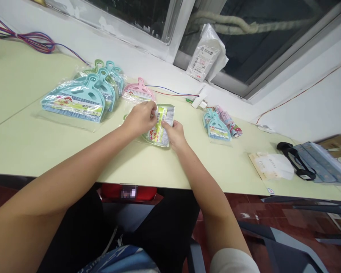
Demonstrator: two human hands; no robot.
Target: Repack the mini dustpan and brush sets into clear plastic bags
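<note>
A green dustpan and brush set point(159, 131) in a clear bag, with a printed label and pale bristles, is held just above the table. My right hand point(174, 134) grips its right side, thumb across the front by the label. My left hand point(142, 119) is closed in a pinch at the set's upper left edge; what its fingertips hold is hidden. A green handle part shows below my left wrist. Just behind my hands lies a pink dustpan and brush set point(139, 91). Bagged blue sets point(76, 96) overlap in a pile to the left, with green among them.
Small blue dustpan sets point(217, 125) lie right of my hands, beside a patterned folded item point(229, 121). Coiled cable point(36, 41) rests at the far left. A white bag point(204, 57) leans on the window. Paper packet point(271, 166), black strap point(297, 161) and boxes point(326, 161) lie far right.
</note>
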